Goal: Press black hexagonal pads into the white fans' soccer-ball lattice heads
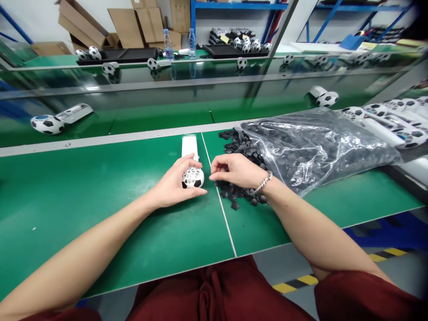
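Observation:
My left hand point(179, 180) is curled round the ball-shaped head of a white plastic soccer-ball piece point(193, 177). That head has an openwork white lattice and a black patch near its lower edge. Its flat white handle point(190, 146) points away from me on the green table. Just right of it, my right hand point(236, 170) hovers with thumb and fingertips pinched together; whatever they hold is too small to make out. Under and behind this hand lies a loose pile of small black plastic patches point(235, 205), partly hidden by it.
A clear plastic bag point(321, 147) full of black patches covers the table's right side. Beyond it are stacked soccer-ball pieces point(413, 136). Across the raised strip, more pieces point(47, 124) lie on a green belt point(150, 113). Bottles point(191, 43) and trays point(129, 55) stand farther back.

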Tool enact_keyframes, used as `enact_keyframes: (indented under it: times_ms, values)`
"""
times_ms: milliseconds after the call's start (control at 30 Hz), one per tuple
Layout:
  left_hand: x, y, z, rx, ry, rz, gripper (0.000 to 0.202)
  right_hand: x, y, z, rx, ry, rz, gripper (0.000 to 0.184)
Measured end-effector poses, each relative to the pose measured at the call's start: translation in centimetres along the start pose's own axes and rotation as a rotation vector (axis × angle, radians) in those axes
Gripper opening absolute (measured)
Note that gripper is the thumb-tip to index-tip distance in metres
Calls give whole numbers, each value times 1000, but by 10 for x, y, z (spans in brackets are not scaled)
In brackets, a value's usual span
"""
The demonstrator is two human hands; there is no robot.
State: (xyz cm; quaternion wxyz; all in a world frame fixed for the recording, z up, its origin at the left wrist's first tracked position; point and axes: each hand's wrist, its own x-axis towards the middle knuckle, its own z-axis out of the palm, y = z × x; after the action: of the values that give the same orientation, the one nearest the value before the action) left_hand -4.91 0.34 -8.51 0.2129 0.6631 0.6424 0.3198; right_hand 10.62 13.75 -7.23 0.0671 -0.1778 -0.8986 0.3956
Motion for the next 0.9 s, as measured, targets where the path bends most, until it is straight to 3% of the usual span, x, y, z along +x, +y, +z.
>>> enact_keyframes:
  times_ms: [100, 233, 433, 633, 900]
  values:
    - [0, -2, 1, 11, 3, 14, 42, -2, 5, -8, -236, -74, 104, 11]
    - [0, -4, 3, 42, 15, 52, 46, -4, 5, -5, -358, -169, 71, 9]
    - [-1, -3, 6, 47, 125, -165, 56, -7, -1, 3, -448, -169, 79, 5]
    - [-2, 0, -5, -31, -30, -88, 54, -6, 0, 0, -414, -202, 65, 3]
    - [-1, 1, -9, -13, -27, -95, 52, -6, -5, 1, -87, 100, -216, 7]
